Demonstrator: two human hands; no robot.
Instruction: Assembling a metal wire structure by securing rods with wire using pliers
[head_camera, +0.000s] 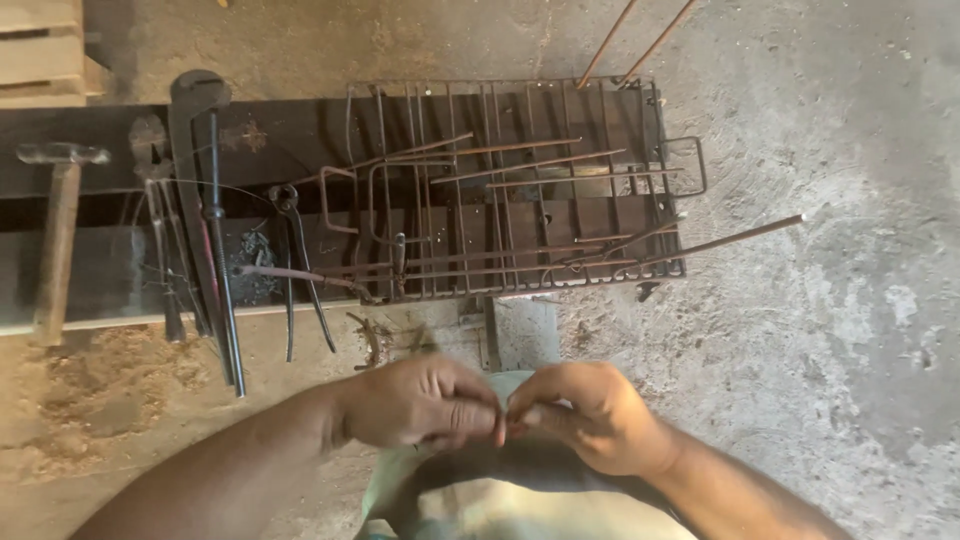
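My left hand (420, 400) and my right hand (585, 415) meet fingertip to fingertip low in the head view, close to my body. Both pinch something small and thin between them, probably a bit of wire; it is too blurred to name. Ahead of the hands lies a rusty cage (510, 190) of bent steel rods and stirrups on a dark wooden bench (100, 270). Long rods stick out of the cage to the right (740, 238) and to the back (610, 40).
On the bench's left lie a hammer (55, 240), a large pipe wrench (205, 210), bolt cutters (160, 230) and pincers (300, 270). A tangle of thin wire (255, 265) sits beside them. Sawdust (100, 380) covers the concrete floor (820, 330) at left. Wooden planks (40, 45) at top left.
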